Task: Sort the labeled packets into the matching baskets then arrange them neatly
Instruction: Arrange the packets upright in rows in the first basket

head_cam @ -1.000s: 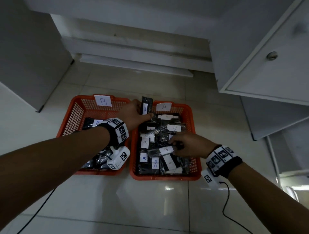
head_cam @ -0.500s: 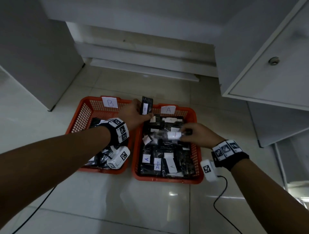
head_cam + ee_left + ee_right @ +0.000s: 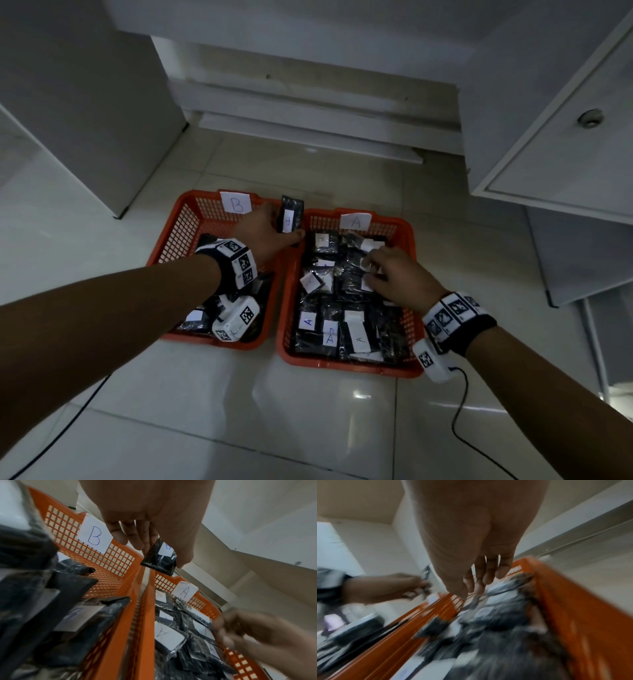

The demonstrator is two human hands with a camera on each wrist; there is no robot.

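Note:
Two orange baskets stand side by side on the floor, basket B [image 3: 178, 219] on the left and basket A [image 3: 409, 240] on the right, each with a paper letter tag on its far wall. My left hand [image 3: 274, 229] pinches a black labelled packet [image 3: 291, 214] upright over the gap between their far corners; the left wrist view shows this held packet [image 3: 159, 559] between thumb and fingers. My right hand [image 3: 373, 270] hovers over the middle of basket A, fingers loosely extended onto the A packets [image 3: 329, 337], with nothing seen in them. Basket B holds several dark packets [image 3: 195, 317].
A white cabinet with a round knob [image 3: 565, 137] overhangs on the right. On the left stands a grey cabinet [image 3: 85, 102], and a low white step [image 3: 308, 130] runs behind the baskets. A black cable [image 3: 459, 411] trails over the glossy tiles in front.
My right hand lifted a packet from the middle of basket A, carried it toward the back, let it go, then drew back. The left hand kept its packet in place.

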